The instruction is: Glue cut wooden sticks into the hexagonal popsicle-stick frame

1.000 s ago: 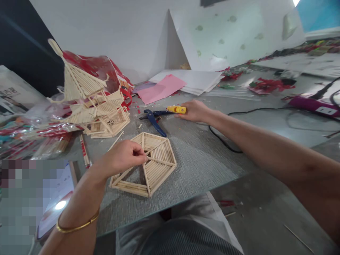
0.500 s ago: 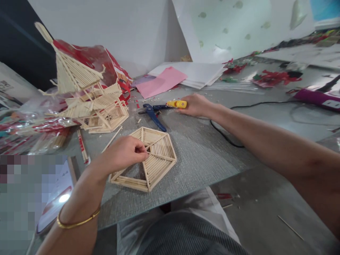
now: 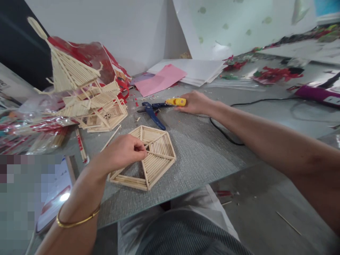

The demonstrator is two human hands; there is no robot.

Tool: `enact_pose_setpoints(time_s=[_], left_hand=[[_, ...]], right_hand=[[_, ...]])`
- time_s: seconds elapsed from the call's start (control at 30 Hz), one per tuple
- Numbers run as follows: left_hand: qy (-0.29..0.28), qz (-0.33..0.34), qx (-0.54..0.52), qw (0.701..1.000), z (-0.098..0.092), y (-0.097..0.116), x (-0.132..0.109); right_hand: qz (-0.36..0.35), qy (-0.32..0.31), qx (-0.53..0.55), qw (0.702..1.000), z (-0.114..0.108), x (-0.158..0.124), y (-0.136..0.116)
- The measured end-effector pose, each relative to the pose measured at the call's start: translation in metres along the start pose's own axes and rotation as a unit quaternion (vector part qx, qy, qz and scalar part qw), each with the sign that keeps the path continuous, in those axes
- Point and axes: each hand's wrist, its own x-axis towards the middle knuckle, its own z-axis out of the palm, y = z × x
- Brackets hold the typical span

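My left hand is closed in a pinch over the hub of a many-sided frame of wooden sticks. What the fingertips hold, if anything, is hidden. Rows of sticks fill several wedges of the frame; the wedge at the near left is open. Farther back, my right hand is closed at a yellow tool with a rounded end, its fingers partly hidden behind it. Beside that tool lies a blue-handled cutter. A loose stick lies left of the frame.
A stick-built pagoda model stands at back left beside plastic-wrapped sticks. Pink paper overlaps white sheets. A black cord passes under my right arm; a purple tool lies right. The table's edge is near me.
The view has shifted slightly. Both hands keep almost the same places, the left over the stick frame and the right at the yellow tool.
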Motion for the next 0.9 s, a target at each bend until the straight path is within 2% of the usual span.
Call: enact_pose_setpoints(time_s=[0.27,0.5,0.77,0.9], left_hand=[[0.014,-0.024,0.010,1.000,0.000,0.005,0.000],[0.027,0.002,0.037,0.999,0.002,0.003,0.001],[0.008,-0.014,0.044,0.999,-0.002,0.010,-0.001],[0.009,-0.037,0.034,0.999,-0.002,0.011,-0.001]], right_hand=[[0.009,-0.004,-0.004,1.000,0.004,0.003,0.001],[0.014,0.003,-0.010,1.000,0.001,0.001,-0.004],[-0.005,0.009,-0.023,1.000,0.008,0.006,0.004],[0.014,0.016,-0.018,1.000,0.010,0.008,0.005]])
